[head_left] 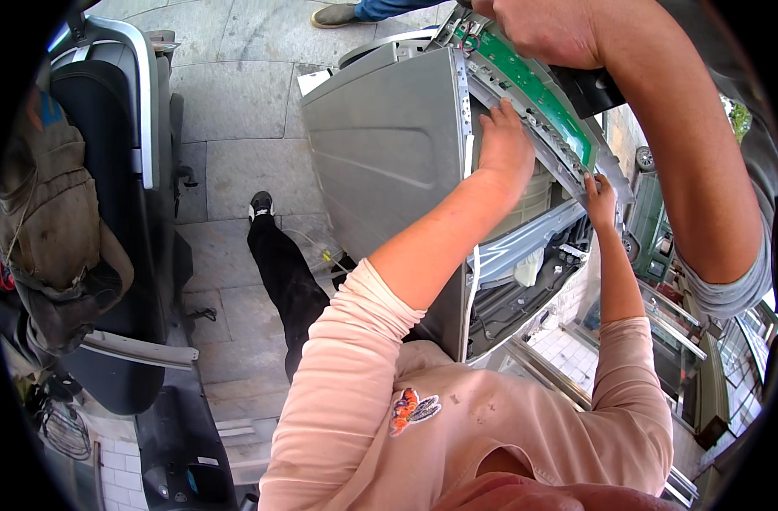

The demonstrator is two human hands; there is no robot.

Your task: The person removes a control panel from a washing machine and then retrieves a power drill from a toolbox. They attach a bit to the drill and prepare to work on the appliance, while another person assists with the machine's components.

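my left hand (506,146) loosely open at the left edge of the green panel (525,81), my right hand (603,203) curled at its lower end, grip I cannot tell, panel slanting beside the grey cabinet (380,140)

Green board (529,81) partly hidden by co-worker's hand (549,31)

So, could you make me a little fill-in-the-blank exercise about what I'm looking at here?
1. The person's left hand and right hand are both at the metal frame beside a long board coloured ____.
2. Of these two hands, the one nearer the board's lower end is the ____.
3. Another person's hand belongs to an arm whose sleeve is ____.
4. The brown cloth item is on the picture's ____ side.

Missing words: green; right; grey; left.
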